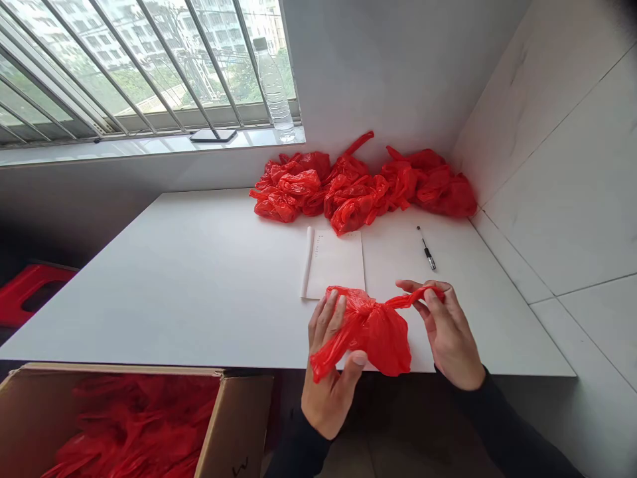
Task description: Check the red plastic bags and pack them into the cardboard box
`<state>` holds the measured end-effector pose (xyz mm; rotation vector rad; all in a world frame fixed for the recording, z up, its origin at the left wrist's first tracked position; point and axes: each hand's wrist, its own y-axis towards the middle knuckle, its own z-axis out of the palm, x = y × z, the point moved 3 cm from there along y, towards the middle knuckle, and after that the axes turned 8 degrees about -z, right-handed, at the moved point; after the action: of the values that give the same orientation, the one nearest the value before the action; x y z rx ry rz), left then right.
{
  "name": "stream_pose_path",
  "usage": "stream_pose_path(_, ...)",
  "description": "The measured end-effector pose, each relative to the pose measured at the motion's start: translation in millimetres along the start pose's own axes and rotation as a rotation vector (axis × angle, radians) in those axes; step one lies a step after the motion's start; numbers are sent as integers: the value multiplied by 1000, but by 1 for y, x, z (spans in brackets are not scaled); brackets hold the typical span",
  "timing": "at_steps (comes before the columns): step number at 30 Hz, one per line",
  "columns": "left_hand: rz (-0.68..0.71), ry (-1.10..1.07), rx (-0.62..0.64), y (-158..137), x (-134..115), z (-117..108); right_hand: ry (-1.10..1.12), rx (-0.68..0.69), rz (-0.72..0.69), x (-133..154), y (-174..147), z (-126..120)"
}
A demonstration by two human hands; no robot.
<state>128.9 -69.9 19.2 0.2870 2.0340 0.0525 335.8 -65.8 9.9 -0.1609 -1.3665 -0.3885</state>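
Note:
A knotted red plastic bag [381, 335] is between my hands at the front edge of the white table. My right hand [450, 332] pinches one twisted end of it, drawn out to the right from the knot. Against the bag's left side rests my left hand [326, 378], its fingers extended and the thumb held apart. The other loose end of the bag lies across this hand, between thumb and fingers. What is inside the bag cannot be seen.
Several red plastic bags [348, 192] are heaped along the wall. A notepad [338, 262] and a pen [426, 249] lie on the table [223, 279]. More red plastic fills a cardboard box [243, 411] at lower left. On the windowsill stands a plastic bottle [275, 89] beside a phone-like object [213, 136].

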Motion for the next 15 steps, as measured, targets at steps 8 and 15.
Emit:
stream_pose_path(8,51,386,4,2,20,48,-517,318,-140,-38,-39,23)
stream_pose_path(15,-44,473,56,-6,36,61,-641,339,-247,-65,-44,17)
